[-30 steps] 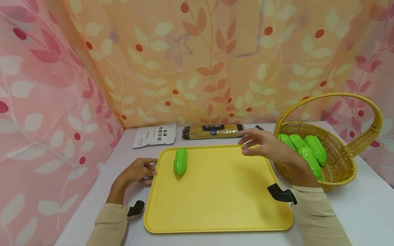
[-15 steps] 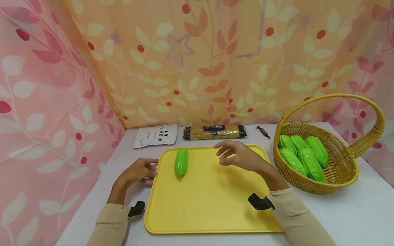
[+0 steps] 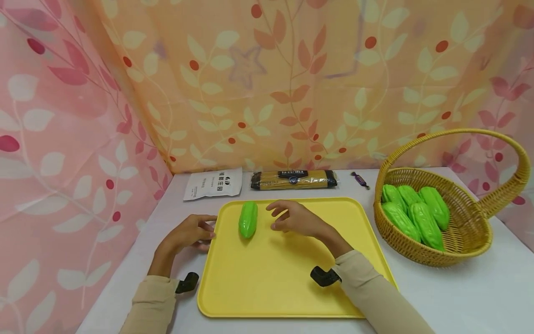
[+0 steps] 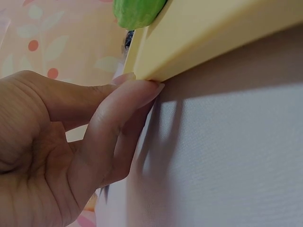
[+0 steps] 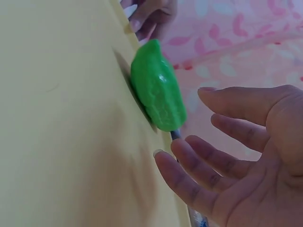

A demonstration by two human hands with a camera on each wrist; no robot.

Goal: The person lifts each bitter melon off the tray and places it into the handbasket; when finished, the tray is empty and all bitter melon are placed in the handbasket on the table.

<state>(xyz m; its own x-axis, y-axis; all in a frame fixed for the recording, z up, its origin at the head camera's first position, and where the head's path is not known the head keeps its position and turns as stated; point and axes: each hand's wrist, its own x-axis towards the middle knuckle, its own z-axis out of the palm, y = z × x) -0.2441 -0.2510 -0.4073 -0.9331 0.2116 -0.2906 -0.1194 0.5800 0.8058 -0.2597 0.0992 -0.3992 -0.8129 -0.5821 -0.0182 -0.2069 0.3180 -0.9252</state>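
A green peanut-shaped piece [image 3: 248, 220] lies on the yellow tray [image 3: 283, 287], near its left side. My left hand [image 3: 193, 232] is at the tray's left rim; in the left wrist view its fingertips [image 4: 149, 90] touch the rim's outer edge. Over the tray, just right of the green piece, hovers my right hand [image 3: 297, 219] with loosely bent fingers and nothing between them. The right wrist view has the green piece [image 5: 158, 87] beyond the thumb and fingers, apart from them.
A wicker basket [image 3: 471, 241] with several similar green pieces [image 3: 425, 225] stands right of the tray. Behind the tray lie a white packet [image 3: 213, 184], a pack of spaghetti [image 3: 294, 180] and a purple-wrapped candy [image 3: 360, 180]. Patterned curtains [image 3: 292, 93] hang around the table.
My right hand has moved left over the tray, from beside the basket to near the green piece. The left hand has stayed at the tray's rim.
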